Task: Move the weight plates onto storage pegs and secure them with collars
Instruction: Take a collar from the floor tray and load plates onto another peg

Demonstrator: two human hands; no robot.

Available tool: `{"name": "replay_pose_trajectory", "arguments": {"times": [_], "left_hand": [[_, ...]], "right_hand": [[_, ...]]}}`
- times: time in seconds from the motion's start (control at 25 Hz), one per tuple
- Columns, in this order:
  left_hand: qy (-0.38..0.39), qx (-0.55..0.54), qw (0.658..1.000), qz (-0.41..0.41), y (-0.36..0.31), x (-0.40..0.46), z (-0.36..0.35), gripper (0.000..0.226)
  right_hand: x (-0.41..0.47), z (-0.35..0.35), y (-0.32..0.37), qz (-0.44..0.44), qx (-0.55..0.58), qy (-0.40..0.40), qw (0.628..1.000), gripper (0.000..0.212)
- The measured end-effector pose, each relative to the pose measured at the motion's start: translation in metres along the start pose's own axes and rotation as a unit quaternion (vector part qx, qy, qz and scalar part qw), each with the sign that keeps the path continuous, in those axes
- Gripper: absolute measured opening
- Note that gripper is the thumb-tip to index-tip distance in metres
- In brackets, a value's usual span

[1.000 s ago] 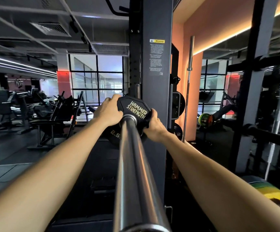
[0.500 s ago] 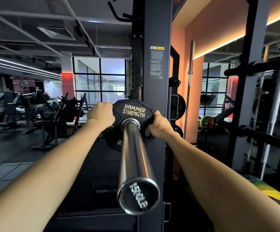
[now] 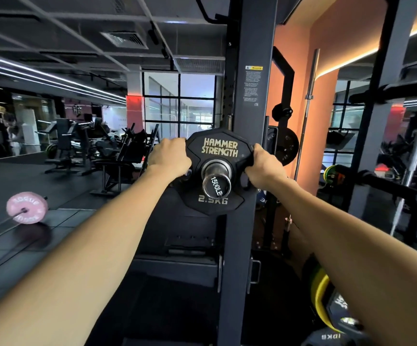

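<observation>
A black 2.5 kg plate (image 3: 219, 148) marked HAMMER STRENGTH sits on a chrome peg (image 3: 216, 183) that points straight at me, its end cap reading 1500LB. My left hand (image 3: 169, 158) grips the plate's left edge and my right hand (image 3: 262, 166) grips its right edge. The plate stands close against the dark rack upright (image 3: 249, 96). No collar is visible on the peg.
A pink plate on a bar (image 3: 27, 208) lies on the floor at the left. Yellow and black plates (image 3: 327, 303) lean at the lower right. More plates hang on pegs (image 3: 284, 146) behind the upright. Gym machines (image 3: 117, 156) fill the left background.
The plate has slid away from me along the peg toward the upright, with both hands still on it. The peg now looks much shorter and end-on.
</observation>
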State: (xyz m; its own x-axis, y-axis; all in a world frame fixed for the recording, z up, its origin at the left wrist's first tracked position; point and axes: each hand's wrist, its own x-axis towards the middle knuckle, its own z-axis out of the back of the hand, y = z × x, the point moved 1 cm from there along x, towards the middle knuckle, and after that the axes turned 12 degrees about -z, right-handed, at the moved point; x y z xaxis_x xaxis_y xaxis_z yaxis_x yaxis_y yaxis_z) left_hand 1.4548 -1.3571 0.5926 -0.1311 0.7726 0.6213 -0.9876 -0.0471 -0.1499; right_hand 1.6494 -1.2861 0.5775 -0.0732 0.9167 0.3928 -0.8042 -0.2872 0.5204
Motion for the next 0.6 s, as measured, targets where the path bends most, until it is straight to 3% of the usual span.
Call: {"name": "replay_pose_trajectory", "arguments": {"times": [0.6], "left_hand": [[0.011, 0.004, 0.998, -0.059, -0.041, -0.127, 0.073, 0.012]], "right_hand": [[-0.139, 0.060, -0.014, -0.010, -0.027, 0.029, 0.999, 0.036]]}}
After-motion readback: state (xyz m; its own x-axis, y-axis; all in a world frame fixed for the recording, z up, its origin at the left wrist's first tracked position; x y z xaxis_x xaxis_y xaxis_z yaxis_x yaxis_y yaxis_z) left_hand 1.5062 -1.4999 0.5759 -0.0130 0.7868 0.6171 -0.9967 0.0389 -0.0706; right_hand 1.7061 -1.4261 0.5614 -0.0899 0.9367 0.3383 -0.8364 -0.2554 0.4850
